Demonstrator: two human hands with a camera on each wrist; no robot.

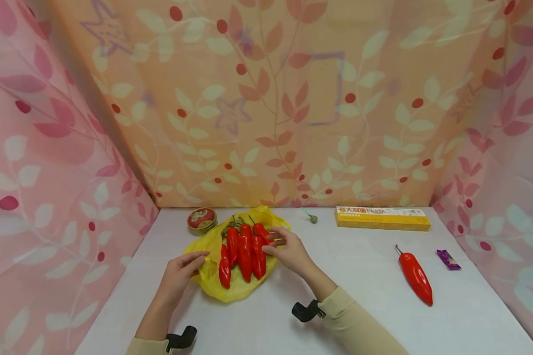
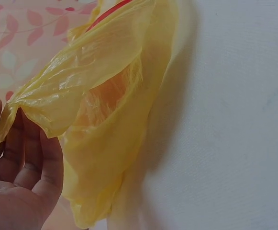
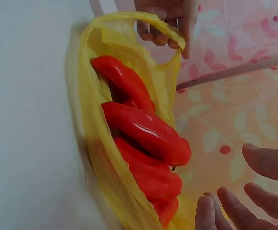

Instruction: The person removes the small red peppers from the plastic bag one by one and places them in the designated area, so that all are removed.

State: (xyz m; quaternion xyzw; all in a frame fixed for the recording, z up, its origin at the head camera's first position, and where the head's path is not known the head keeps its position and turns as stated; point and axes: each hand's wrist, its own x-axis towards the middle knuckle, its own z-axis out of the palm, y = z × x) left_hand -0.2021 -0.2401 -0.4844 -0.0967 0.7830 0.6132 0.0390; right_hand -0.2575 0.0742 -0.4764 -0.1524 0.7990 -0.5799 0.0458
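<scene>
Several glossy red chili peppers [image 1: 245, 254] with dark green stems lie side by side on a spread yellow plastic bag [image 1: 231, 294]. At the bag's left side my left hand [image 1: 182, 276] pinches a bit of its edge between thumb and fingers. In the left wrist view the pinched plastic [image 2: 14, 108] is drawn up into a gathered point. My right hand [image 1: 289, 250] is over the bag's right side, close to the rightmost peppers. The right wrist view shows its fingers [image 3: 237, 211] spread and loosely bent, with nothing between them and the thumb.
A round tin [image 1: 202, 220] stands behind the bag's left side. Farther right are a small green item [image 1: 313, 218], a yellow pasta box [image 1: 382, 219], a single red chili pepper [image 1: 416, 278] and a purple packet [image 1: 448, 260]. Patterned cloth [image 1: 275, 98] borders the white table [image 1: 337, 276].
</scene>
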